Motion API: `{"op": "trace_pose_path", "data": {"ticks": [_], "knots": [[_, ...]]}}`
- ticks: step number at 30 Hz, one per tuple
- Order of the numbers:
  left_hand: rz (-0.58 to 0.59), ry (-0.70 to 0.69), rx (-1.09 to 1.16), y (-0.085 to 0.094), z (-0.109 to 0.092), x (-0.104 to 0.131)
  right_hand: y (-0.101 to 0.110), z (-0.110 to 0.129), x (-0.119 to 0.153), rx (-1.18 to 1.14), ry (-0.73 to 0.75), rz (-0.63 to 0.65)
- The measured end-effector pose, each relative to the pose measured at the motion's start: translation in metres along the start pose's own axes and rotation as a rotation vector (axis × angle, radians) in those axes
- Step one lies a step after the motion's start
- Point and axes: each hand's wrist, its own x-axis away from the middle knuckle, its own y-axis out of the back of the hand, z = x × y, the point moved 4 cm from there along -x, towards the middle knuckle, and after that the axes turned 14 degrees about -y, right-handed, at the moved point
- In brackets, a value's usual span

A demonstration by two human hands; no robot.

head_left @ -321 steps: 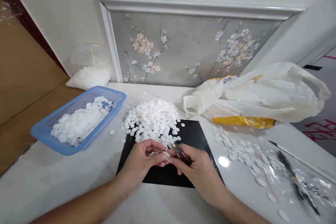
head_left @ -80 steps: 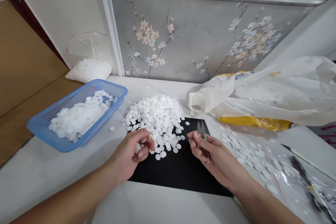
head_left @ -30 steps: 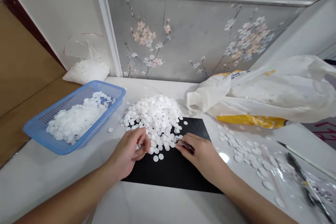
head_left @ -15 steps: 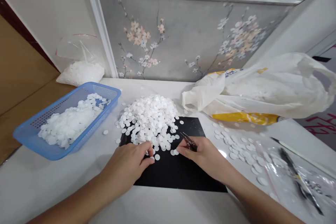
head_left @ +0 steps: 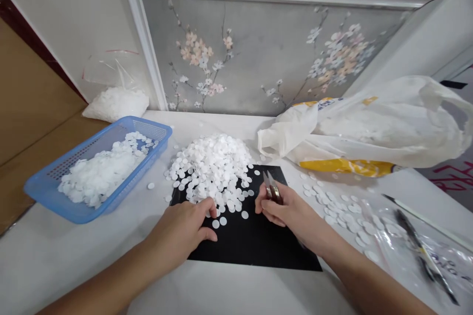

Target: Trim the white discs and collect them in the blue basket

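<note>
left hand (head_left: 185, 231): thumb and forefinger parted, palm hidden, hold unclear | right hand (head_left: 288, 211): curled round thread snips (head_left: 274, 192), blades pointing far | white disc heap (head_left: 218, 162): beyond hands, left hand nearer, roughly round, partly on black mat (head_left: 254, 243)

I see a bare left forearm (head_left: 129, 271) at the frame's lower left, tapering to a bare left hand (head_left: 183, 229); at lower right, the right forearm (head_left: 358, 268) and right hand (head_left: 293, 214) are bare too.
</note>
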Motion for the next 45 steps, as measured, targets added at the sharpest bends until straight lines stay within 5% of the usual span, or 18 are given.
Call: {"op": "trace_pose_path", "data": {"ticks": [4,8,17,23,25,28,31,37,45], "knots": [[-0.002,-0.019,0.010,0.000,0.001,0.000,-0.007,0.003,0.002,0.377,0.126,-0.162],[-0.029,-0.009,0.000,-0.001,-0.001,0.000,-0.018,0.006,0.005,0.542,0.149,-0.185],[-0.098,-0.065,0.066,-0.005,-0.001,0.001,-0.014,0.002,-0.001,0.311,0.138,-0.114],[-0.020,-0.111,0.951,0.000,-0.001,0.001,-0.018,0.006,-0.002,0.458,0.226,-0.229],[-0.090,-0.110,1.227,0.004,0.001,-0.002,-0.023,0.008,0.000,0.506,0.268,-0.228],[-0.276,-0.109,1.347,0.009,0.010,-0.007,-0.025,0.009,0.001,0.510,0.257,-0.214],[-0.282,-0.083,1.115,0.005,0.016,-0.011,-0.023,0.007,0.002,0.420,0.156,-0.133],[-0.250,-0.108,0.048,-0.001,0.006,-0.008,-0.018,0.005,-0.002,0.123,0.083,0.010],[-0.199,-0.172,-0.122,-0.003,0.000,-0.006,-0.019,0.015,-0.004,0.413,0.205,-0.192]]}}
